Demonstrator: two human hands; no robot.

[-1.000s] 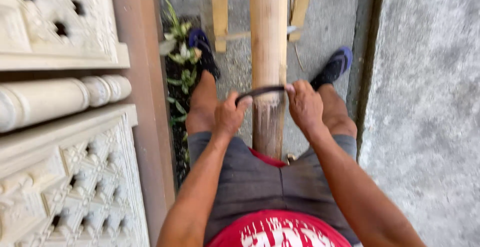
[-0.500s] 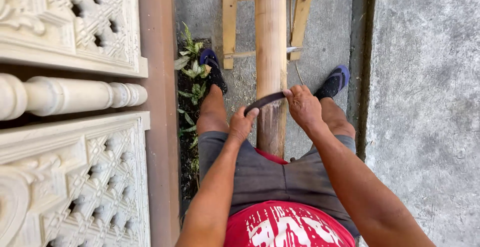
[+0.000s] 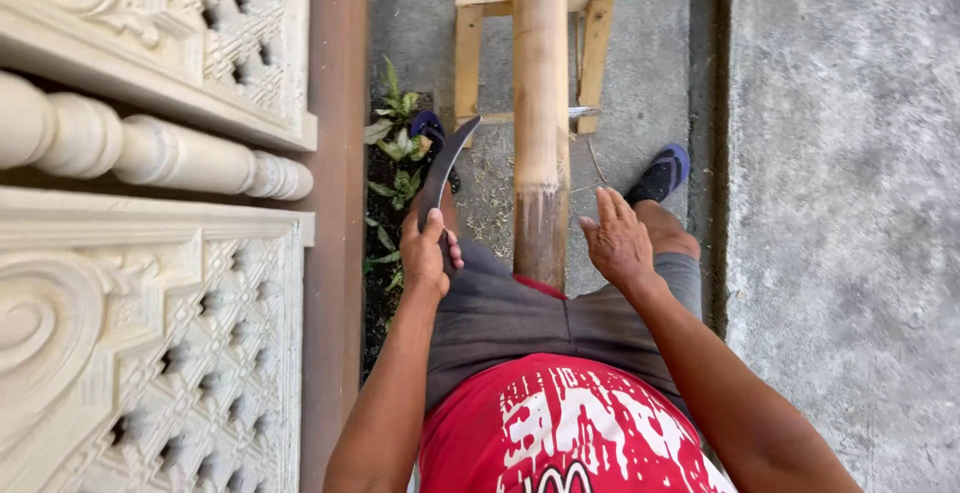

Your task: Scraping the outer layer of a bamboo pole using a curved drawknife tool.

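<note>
A thick bamboo pole [image 3: 539, 103] runs from between my knees away over a small wooden stand [image 3: 590, 33]. My left hand [image 3: 427, 253] grips the handle end of a dark curved blade [image 3: 447, 163], which points up and away, left of the pole and clear of it. My right hand [image 3: 618, 240] hovers open just right of the pole's near end, fingers spread, holding nothing. I am seated astride the pole, in grey shorts and a red shirt, with a dark sandal [image 3: 661, 174] on my right foot.
A carved pale concrete wall with a baluster [image 3: 150, 153] fills the left side. A strip of green plants [image 3: 395, 143] grows along its brown edge. Grey concrete floor [image 3: 840, 203] lies to the right, with a groove beside my right leg.
Both hands held the curved blade across the pole. Now my right hand has let go and my left hand has swung the blade off the pole to the left.
</note>
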